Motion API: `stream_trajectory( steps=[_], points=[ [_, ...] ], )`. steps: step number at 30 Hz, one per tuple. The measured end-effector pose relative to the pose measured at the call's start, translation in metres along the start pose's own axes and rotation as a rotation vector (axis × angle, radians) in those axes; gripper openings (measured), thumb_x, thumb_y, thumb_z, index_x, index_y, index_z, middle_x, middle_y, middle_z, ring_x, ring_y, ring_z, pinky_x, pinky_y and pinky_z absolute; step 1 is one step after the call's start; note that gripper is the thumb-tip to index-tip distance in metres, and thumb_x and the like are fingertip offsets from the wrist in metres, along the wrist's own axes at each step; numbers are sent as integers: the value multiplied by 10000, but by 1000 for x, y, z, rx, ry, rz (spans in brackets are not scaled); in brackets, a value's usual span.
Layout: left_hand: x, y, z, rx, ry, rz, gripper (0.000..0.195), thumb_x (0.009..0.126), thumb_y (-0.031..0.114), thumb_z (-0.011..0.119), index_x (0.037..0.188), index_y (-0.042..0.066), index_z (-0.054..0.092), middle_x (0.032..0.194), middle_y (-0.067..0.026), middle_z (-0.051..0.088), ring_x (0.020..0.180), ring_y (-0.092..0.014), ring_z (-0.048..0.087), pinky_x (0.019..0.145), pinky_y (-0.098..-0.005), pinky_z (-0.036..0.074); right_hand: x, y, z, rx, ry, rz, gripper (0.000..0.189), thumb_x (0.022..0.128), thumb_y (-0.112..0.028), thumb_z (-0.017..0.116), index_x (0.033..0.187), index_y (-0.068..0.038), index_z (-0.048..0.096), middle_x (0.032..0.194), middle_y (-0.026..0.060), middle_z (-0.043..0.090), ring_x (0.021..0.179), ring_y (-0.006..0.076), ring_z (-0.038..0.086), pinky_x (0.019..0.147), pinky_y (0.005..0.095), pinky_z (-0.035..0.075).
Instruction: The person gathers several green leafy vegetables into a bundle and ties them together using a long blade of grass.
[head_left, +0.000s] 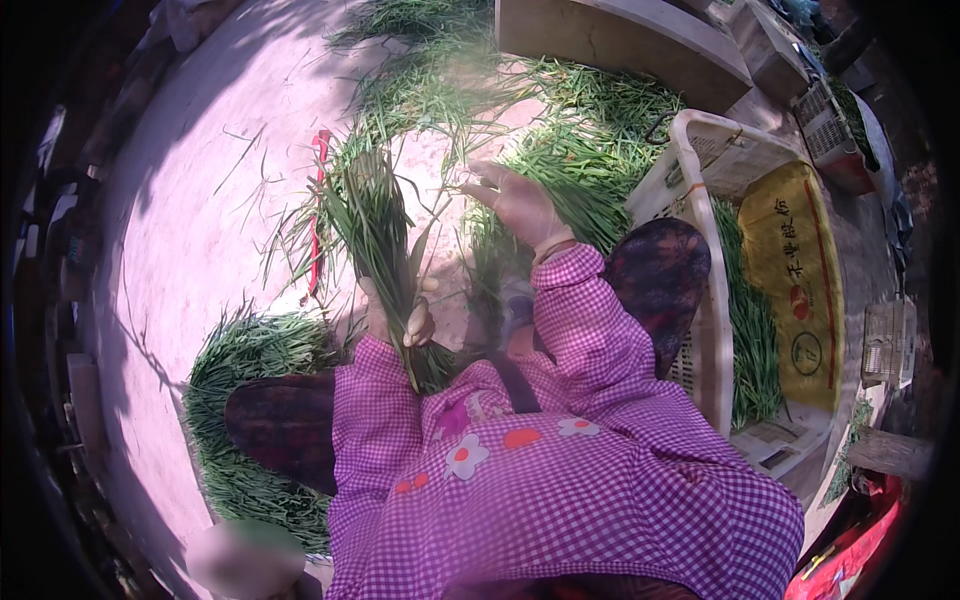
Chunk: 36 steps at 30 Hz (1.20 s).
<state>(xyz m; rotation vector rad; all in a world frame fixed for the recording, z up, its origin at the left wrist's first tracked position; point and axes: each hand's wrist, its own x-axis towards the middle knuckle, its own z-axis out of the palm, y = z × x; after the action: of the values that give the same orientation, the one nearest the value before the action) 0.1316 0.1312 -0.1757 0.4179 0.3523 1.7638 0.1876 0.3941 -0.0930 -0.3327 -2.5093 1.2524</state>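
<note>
A bunch of long green leaves, which look like garlic chives (379, 232), stands tilted in front of my body. My left hand (416, 319) is wrapped around its lower part, and the stalk ends show below the fingers. To the right of the bunch, my right hand (517, 202) is raised with thumb and fingers apart. Thin strands (442, 199) hang by its fingertips; whether the fingers touch them is unclear. Both hands seem to wear thin pale gloves. On the floor beyond the bunch is a red strip-like thing (316, 225).
Loose leaves (577, 169) cover the floor ahead. A heap of leaves (255, 352) lies around my left knee. At my right, a white plastic crate (718, 300) holds leaves and a yellow printed sack (795, 300). A long block (622, 45) stands ahead. The round shape (245, 559) at lower left is blurred.
</note>
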Motion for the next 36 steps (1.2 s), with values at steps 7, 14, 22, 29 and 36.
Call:
stream_trajectory(
  steps=[7, 14, 22, 29, 36],
  points=[
    [7, 3, 29, 42, 132, -96, 757, 797, 643, 505, 1130, -35, 551, 556, -75, 574, 383, -165, 492, 371, -295, 375, -2, -1, 31, 19, 195, -283, 389, 818, -383, 641, 1086, -100, 640, 1104, 99, 628, 982, 289, 602, 844, 342, 482],
    [-4, 3, 27, 210, 428, -59, 681, 804, 568, 539, 1131, -30, 554, 588, -75, 585, 410, -167, 507, 400, -296, 394, -2, -11, -34, 998, 495, 116, 184, 899, -143, 563, 918, -1, 679, 832, 53, 669, 790, 129, 619, 768, 256, 469],
    [-6, 0, 25, 358, 708, -32, 599, 812, 482, 578, 1132, -24, 557, 625, -75, 598, 440, -169, 525, 433, -298, 416, -1, -28, -21, 661, 284, -33, 182, 838, -152, 659, 971, -30, 684, 1072, 44, 644, 1055, 165, 577, 891, 263, 445],
    [-3, -3, 19, 436, 874, -41, 531, 819, 406, 612, 1133, -19, 560, 657, -76, 609, 467, -170, 540, 461, -299, 435, -1, -32, 6, -144, 278, -467, 266, 803, -201, 651, 1054, -114, 665, 1200, 34, 588, 1057, 155, 563, 974, 333, 386],
    [0, -7, 22, 511, 997, -61, 470, 826, 331, 646, 1134, -14, 563, 689, -76, 620, 494, -172, 555, 490, -301, 454, -4, -29, -11, 280, 360, -178, 98, 848, -60, 617, 911, -23, 683, 889, 39, 665, 926, 134, 605, 801, 266, 471]
  ],
)
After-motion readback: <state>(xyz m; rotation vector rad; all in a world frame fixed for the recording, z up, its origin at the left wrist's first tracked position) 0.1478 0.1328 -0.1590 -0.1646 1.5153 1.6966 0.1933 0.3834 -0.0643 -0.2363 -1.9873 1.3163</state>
